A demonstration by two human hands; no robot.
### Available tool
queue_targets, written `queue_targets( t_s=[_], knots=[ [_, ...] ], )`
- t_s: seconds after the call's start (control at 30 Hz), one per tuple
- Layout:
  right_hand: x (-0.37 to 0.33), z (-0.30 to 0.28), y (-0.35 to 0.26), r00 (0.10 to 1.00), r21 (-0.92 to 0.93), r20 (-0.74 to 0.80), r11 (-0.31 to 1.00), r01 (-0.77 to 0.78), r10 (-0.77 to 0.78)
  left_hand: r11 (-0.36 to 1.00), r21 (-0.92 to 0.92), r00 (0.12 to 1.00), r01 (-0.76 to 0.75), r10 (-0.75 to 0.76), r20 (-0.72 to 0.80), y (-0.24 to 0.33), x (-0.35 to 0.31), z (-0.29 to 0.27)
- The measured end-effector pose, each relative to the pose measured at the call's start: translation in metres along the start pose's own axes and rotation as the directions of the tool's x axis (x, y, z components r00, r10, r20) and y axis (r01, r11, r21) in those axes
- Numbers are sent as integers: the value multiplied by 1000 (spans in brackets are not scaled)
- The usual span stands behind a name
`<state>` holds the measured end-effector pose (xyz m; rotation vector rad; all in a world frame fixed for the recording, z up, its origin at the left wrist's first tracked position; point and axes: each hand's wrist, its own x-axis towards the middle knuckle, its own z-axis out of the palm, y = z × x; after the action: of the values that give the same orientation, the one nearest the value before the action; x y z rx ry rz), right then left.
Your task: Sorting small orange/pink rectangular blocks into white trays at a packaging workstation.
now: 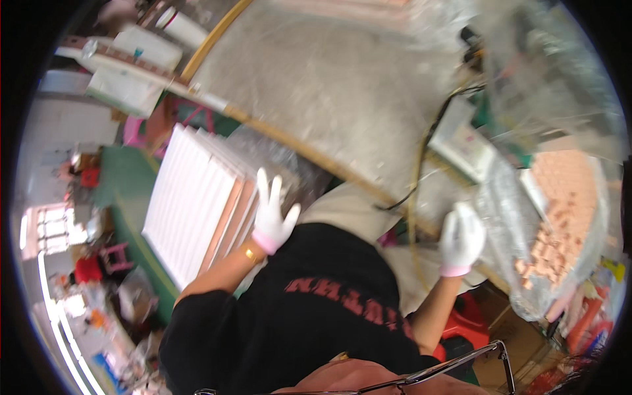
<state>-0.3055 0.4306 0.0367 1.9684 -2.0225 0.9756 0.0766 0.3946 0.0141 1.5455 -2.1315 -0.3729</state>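
My left hand [271,214], in a white glove with a pink cuff, is raised with its fingers spread and nothing in it. Just left of it stands a stack of white ribbed panels [191,197] with pinkish edges, close to the fingers but with no grip on them. My right hand [462,237], gloved the same way, hovers by the worktable's near edge. Its fingers look drawn together but are blurred, and I cannot make out anything in them. Beyond it lies a white and grey box-like device [464,141] with a dark cable [440,118].
The grey worktable [316,85] has a wooden edge strip. At right, many small peach-coloured pieces [559,217] lie on clear plastic sheeting [507,217]. A red stool-like object [466,322] is below my right arm. White containers [131,82] sit at the far left.
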Motion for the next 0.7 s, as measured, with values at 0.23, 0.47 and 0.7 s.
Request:
queue_targets(
  t_s=[0.23, 0.47, 0.7],
  knots=[
    [13, 2, -25, 999, 168, 22, 985, -44, 41, 814, -580, 984, -24, -83, -157, 66, 135, -48],
    [142, 26, -108, 990, 501, 38, 860, 101, -139, 132, -987, 884, 92, -466, 20, -9, 387, -40],
    [336, 143, -118, 934, 791, -99, 596, -136, 345, -277, -955, 727, 103, -635, 263, -58, 498, -8]
  ],
)
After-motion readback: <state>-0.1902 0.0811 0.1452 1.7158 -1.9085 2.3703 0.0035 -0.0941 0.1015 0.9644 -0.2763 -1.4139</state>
